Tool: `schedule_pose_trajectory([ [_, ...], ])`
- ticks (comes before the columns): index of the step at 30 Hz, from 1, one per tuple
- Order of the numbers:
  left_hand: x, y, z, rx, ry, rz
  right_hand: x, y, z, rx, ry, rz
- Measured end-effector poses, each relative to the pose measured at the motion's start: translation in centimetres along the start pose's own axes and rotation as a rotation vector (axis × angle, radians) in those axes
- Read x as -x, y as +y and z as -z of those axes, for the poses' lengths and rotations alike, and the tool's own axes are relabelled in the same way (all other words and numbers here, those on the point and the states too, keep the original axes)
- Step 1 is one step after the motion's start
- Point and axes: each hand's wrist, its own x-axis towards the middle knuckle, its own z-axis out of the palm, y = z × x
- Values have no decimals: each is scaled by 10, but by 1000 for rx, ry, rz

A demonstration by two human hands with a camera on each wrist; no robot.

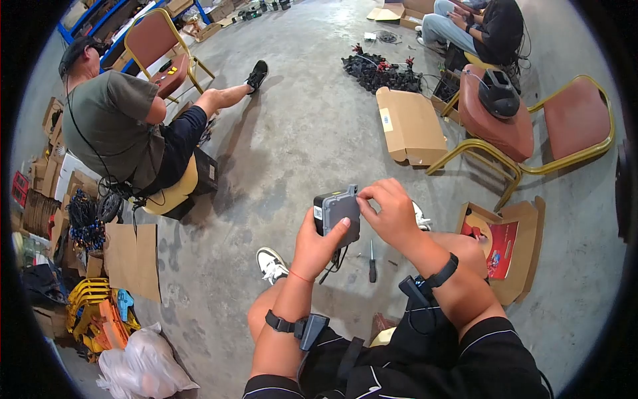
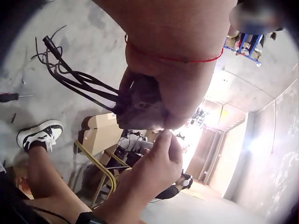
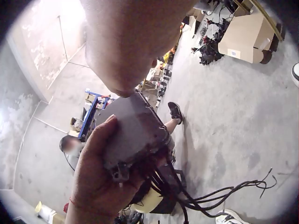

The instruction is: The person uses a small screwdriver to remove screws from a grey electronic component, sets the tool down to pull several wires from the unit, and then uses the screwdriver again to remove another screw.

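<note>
While the left hand [image 1: 318, 241] curls its fingers round one grey box [image 1: 337, 211], thumb across the face, it holds the box upright just below the centre of the head view, above the person's knees. The right hand [image 1: 392, 214] pinches the box's upper right corner with curled fingertips. One bunch of black cables [image 2: 77, 81] hangs from the underside of the box; how many cables are in it cannot be told. Each wrist carries one black strapped camera [image 1: 309, 329], two in all.

On the concrete floor [image 1: 299, 133] just below the box lies one screwdriver [image 1: 372, 261]. To its left, one white shoe [image 1: 271, 264] shows in full. At the lower right of the frame sits one open carton [image 1: 515, 266] with red contents. Two red chairs [image 1: 578, 116] with gold frames stand at the upper right, one bearing a black object, and a third stands at the upper left. One piece of folded cardboard [image 1: 411, 126] lies beside one heap [image 1: 379, 70] of black parts near the top centre. Two other people [image 1: 119, 126] sit, one at the upper left, one at the top right.
</note>
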Motion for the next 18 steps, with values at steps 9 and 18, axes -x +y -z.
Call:
schedule_pose_trajectory([
  [9, -1, -4, 1, -69, 29, -69, 1, 2, -3, 47, -2, 23],
  [18, -2, -9, 2, -113, 46, -69, 1, 0, -4, 71, -2, 34],
])
